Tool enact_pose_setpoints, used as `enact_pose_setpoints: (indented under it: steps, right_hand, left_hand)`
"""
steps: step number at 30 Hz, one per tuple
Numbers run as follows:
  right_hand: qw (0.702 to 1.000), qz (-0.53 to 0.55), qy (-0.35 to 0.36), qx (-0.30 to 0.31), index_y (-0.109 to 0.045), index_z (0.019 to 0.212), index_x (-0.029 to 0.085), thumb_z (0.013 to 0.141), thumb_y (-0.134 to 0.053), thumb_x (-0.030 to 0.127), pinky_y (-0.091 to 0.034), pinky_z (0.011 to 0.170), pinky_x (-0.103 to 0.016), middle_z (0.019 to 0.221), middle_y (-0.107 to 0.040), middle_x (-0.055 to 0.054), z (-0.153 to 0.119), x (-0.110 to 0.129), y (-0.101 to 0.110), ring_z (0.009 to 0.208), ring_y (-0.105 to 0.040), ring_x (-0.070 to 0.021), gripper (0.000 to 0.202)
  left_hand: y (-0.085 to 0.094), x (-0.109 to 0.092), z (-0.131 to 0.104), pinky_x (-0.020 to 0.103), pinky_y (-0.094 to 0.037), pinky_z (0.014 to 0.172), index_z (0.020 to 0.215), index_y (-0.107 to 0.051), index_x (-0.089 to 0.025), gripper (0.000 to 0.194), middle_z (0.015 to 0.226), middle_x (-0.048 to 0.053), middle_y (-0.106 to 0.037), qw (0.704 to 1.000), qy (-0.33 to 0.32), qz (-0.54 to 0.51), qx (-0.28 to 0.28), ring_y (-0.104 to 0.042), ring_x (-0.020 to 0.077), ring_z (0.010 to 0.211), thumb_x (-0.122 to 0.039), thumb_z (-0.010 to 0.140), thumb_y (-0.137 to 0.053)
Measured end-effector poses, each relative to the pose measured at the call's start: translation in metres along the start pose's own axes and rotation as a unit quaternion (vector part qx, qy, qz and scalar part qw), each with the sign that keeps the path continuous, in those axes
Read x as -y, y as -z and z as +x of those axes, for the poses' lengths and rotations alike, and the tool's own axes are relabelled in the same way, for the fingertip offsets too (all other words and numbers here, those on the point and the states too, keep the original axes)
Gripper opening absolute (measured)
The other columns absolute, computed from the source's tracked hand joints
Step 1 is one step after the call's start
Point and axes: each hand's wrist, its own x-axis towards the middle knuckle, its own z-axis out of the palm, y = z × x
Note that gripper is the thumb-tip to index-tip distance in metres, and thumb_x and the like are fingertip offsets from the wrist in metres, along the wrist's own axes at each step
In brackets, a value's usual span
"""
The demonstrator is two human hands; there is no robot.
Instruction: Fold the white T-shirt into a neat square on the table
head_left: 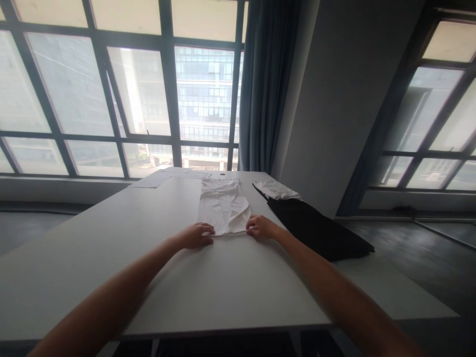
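Observation:
A white garment (223, 206) lies flat and lengthwise on the white table (208, 282), folded into a narrow strip. My left hand (196, 235) rests at its near left corner with fingers pinching the hem. My right hand (260, 227) grips the near right corner of the same hem. Both arms stretch forward over the table from the near edge.
A black garment (320, 228) with a white piece (277, 189) at its far end lies along the table's right edge and hangs over it. Flat sheets (156, 179) lie at the far left end. Large windows and a blue curtain (266, 84) stand beyond.

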Motion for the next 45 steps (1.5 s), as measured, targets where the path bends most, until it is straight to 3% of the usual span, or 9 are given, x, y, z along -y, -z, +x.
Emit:
enact_pose_setpoints:
  steps: [4,10,19,23,28,34,37,42,45]
  right_hand:
    - [0.999,-0.037,-0.02,-0.021,-0.073,0.085,0.016,0.082,-0.054,0.009,-0.043,0.078,-0.023,0.093,-0.069,-0.007,-0.015,0.013,0.003,0.083,-0.062,-0.0162,0.02]
    - [0.992,-0.066,-0.097,-0.055,-0.063,0.113,0.016,0.085,-0.062,0.029,-0.043,0.077,-0.026,0.108,-0.069,-0.01,-0.021,0.024,0.001,0.091,-0.063,-0.0202,0.031]
    - [0.984,-0.1,-0.144,-0.03,-0.065,0.112,0.018,0.086,-0.056,0.024,-0.042,0.084,-0.029,0.118,-0.066,-0.012,-0.019,0.022,-0.001,0.102,-0.063,-0.0232,0.028]
    - [0.976,-0.114,-0.159,-0.092,-0.067,0.108,0.016,0.084,-0.05,0.013,-0.042,0.085,-0.026,0.113,-0.067,-0.013,-0.019,0.022,0.005,0.098,-0.063,-0.0209,0.03]
    - [0.97,-0.124,-0.134,-0.158,-0.07,0.109,0.018,0.085,-0.048,0.017,-0.044,0.082,-0.025,0.111,-0.068,-0.011,-0.025,0.015,0.029,0.093,-0.064,-0.0194,0.033]
    - [0.984,-0.094,-0.15,0.021,-0.079,0.087,0.023,0.069,-0.067,0.019,-0.047,0.071,-0.027,0.086,-0.073,-0.008,-0.035,-0.002,0.033,0.082,-0.067,-0.023,0.022]
    - [0.988,-0.051,-0.137,0.049,-0.079,0.085,0.024,0.064,-0.069,0.018,-0.047,0.069,-0.025,0.08,-0.073,-0.005,-0.036,-0.009,0.033,0.078,-0.066,-0.02,0.024]
    - [0.99,0.011,-0.119,0.074,-0.074,0.112,0.021,0.058,-0.067,0.009,-0.049,0.07,-0.022,0.105,-0.069,-0.007,-0.037,-0.019,0.033,0.078,-0.065,-0.0159,0.055]
    - [0.993,-0.001,-0.092,0.069,-0.07,0.121,0.022,0.058,-0.063,0.003,-0.05,0.081,-0.025,0.117,-0.064,-0.01,-0.036,-0.023,0.026,0.088,-0.065,-0.0181,0.066]
  left_hand:
    - [0.003,0.001,-0.011,0.032,-0.048,0.097,0.105,-0.071,-0.021,0.028,0.115,0.009,-0.07,0.999,0.008,0.007,-0.038,-0.065,0.0215,0.106,-0.037,0.094,-0.051]
    - [0.004,0.008,-0.013,0.033,-0.05,0.09,0.097,-0.07,-0.019,0.026,0.105,0.011,-0.07,0.998,-0.008,0.013,-0.06,-0.065,0.0213,0.097,-0.032,0.094,-0.048]
    - [0.005,0.0,-0.011,0.031,-0.05,0.078,0.091,-0.065,-0.018,0.027,0.093,0.009,-0.069,0.992,0.047,0.071,-0.094,-0.063,0.0208,0.085,-0.026,0.095,-0.039]
    - [0.004,-0.002,-0.01,0.032,-0.05,0.077,0.093,-0.062,-0.019,0.029,0.093,0.009,-0.068,0.989,0.05,0.077,-0.116,-0.062,0.021,0.084,-0.028,0.098,-0.034]
    - [0.009,-0.002,-0.012,0.03,-0.049,0.076,0.091,-0.063,-0.02,0.026,0.094,0.007,-0.068,0.994,0.023,0.064,-0.088,-0.062,0.02,0.085,-0.024,0.095,-0.039]
    - [0.017,-0.012,-0.015,0.028,-0.048,0.073,0.086,-0.07,-0.021,0.026,0.09,0.006,-0.069,0.999,0.008,0.014,-0.031,-0.062,0.0175,0.078,-0.023,0.091,-0.045]
    - [0.021,-0.012,-0.017,0.028,-0.048,0.073,0.088,-0.074,-0.022,0.024,0.091,0.006,-0.07,1.0,0.003,-0.008,-0.008,-0.063,0.0174,0.078,-0.028,0.09,-0.051]
    - [0.03,-0.002,-0.025,0.03,-0.05,0.075,0.101,-0.076,-0.024,0.028,0.093,0.006,-0.069,0.998,0.022,-0.036,0.045,-0.063,0.0192,0.08,-0.042,0.084,-0.063]
    - [0.031,0.005,-0.03,0.036,-0.049,0.091,0.108,-0.073,-0.026,0.039,0.118,0.009,-0.066,0.998,0.025,-0.049,0.045,-0.062,0.0249,0.104,-0.053,0.079,-0.068]
